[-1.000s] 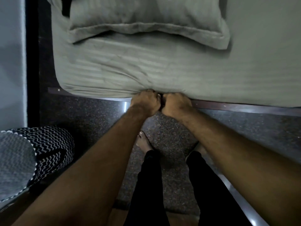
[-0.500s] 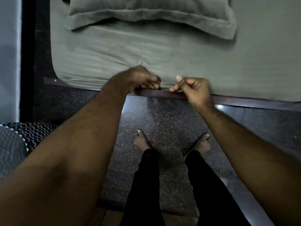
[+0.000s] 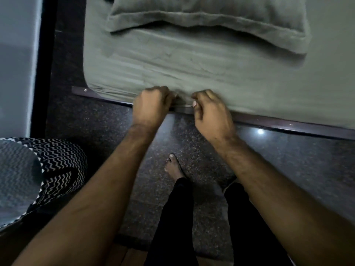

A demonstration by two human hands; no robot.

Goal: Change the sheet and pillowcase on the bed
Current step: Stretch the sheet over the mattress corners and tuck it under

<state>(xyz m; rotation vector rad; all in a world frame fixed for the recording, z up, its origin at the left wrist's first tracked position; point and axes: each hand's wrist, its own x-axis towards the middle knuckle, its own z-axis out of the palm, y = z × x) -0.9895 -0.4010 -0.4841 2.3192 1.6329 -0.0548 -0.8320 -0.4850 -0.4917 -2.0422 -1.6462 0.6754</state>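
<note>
A grey-green sheet (image 3: 221,73) covers the mattress, wrinkled near its front edge. A pillow in a matching grey-green pillowcase (image 3: 207,18) lies on it at the top. My left hand (image 3: 151,106) has its fingers curled round a bunch of the sheet at the mattress's side edge. Close beside it, my right hand (image 3: 209,110) pinches the same edge of the sheet. A small fold of sheet shows between the two hands, just above the dark bed frame rail (image 3: 278,120).
A dark speckled stone floor (image 3: 288,160) runs along the bed, where my bare feet stand. A basket with a black-and-white zigzag pattern (image 3: 48,169) stands at the left. A pale wall and a black strip (image 3: 43,64) lie beyond the bed's left end.
Both hands were pressed together low at the mattress edge, then lifted apart. Now they grip the sheet's edge side by side again.
</note>
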